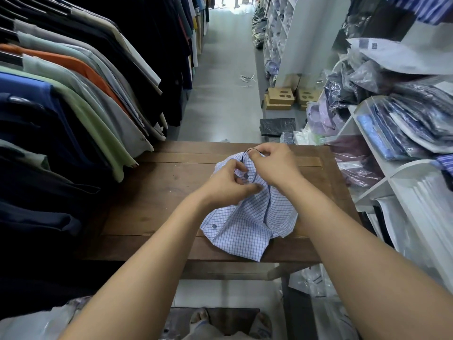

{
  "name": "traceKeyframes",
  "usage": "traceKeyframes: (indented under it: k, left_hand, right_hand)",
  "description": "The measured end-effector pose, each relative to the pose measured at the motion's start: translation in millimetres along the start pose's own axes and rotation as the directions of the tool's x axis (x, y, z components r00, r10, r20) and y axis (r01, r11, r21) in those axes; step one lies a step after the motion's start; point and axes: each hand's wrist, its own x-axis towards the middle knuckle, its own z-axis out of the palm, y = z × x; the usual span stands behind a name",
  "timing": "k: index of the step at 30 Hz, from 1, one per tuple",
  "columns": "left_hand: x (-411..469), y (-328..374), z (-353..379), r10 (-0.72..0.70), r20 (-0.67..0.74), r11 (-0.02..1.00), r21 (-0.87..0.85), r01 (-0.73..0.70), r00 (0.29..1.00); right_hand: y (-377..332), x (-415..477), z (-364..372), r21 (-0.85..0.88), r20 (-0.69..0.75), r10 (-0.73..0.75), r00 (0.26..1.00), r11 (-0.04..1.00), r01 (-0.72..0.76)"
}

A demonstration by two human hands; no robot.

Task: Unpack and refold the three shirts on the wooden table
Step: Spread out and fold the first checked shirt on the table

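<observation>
Left hand (228, 184) pinches the front of a blue checked shirt (245, 233) beside a dark button (245, 176). Right hand (275, 168), fingers curled, pinches a thin black cord (245, 153) at the shirt's far end. The shirt lies crumpled on the wooden worktop (157, 192), between hanging garments (73, 99) and shelves (375, 185) of bagged clothing.

We see daylight blown out to white at the doorway (241, 1) far down the aisle. The hanging clothes (61, 119) on the left sink into deep shadow. The wooden table (152, 192) and shirt (245, 231) are softly, evenly lit, with only faint shadows. The shelves (372, 190) bend at the right edge; the left hand (228, 186) and right hand (275, 168) look slightly soft.
</observation>
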Motion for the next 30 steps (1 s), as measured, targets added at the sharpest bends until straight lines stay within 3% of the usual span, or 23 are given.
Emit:
traceKeyframes:
  k: [4, 11, 13, 16, 19, 22, 26, 28, 30]
  left_hand:
    - [7, -2, 13, 0.030, 0.058, 0.999, -0.044, -0.028, 0.998]
    - [29, -18, 21, 0.123, -0.267, 0.986, 0.139, -0.088, 0.956]
    - [26, -15, 17, 0.128, -0.305, 0.990, 0.087, -0.107, 0.944]
    - [21, -9, 10, 0.087, -0.299, 0.990, -0.079, -0.116, 0.950]
    - [16, 0, -1, -0.054, -0.261, 0.955, -0.297, -0.027, 0.964]
    - [10, 9, -10, -0.163, -0.233, 0.846, -0.533, 0.015, 0.959]
    - [4, 15, -14, -0.174, -0.133, 0.745, -0.666, 0.042, 0.976]
    - [2, 13, -18, -0.166, -0.045, 0.682, -0.727, 0.082, 0.985]
    - [3, 8, -24, -0.102, 0.059, 0.625, -0.773, 0.110, 0.993]
  right_hand:
    - [-9, -4, 6, 0.045, 0.050, 0.052, 0.997, 0.998, -0.055]
    - [-14, -14, 14, 0.085, 0.111, 0.046, 0.993, 0.995, -0.055]
    - [-14, -13, 9, 0.142, 0.127, 0.029, 0.991, 0.989, -0.047]
    - [-3, -5, 0, 0.273, -0.011, 0.098, 0.995, 0.958, -0.091]
    - [24, -3, -10, 0.218, -0.094, 0.241, 0.966, 0.952, -0.217]
    - [51, -10, -16, 0.141, 0.082, 0.322, 0.943, 0.933, -0.331]
    - [67, -24, -11, 0.052, 0.397, 0.339, 0.853, 0.920, -0.389]
    - [66, -29, -8, 0.035, 0.461, 0.287, 0.840, 0.940, -0.340]
    - [67, -33, -6, 0.047, 0.471, 0.155, 0.868, 0.979, -0.201]
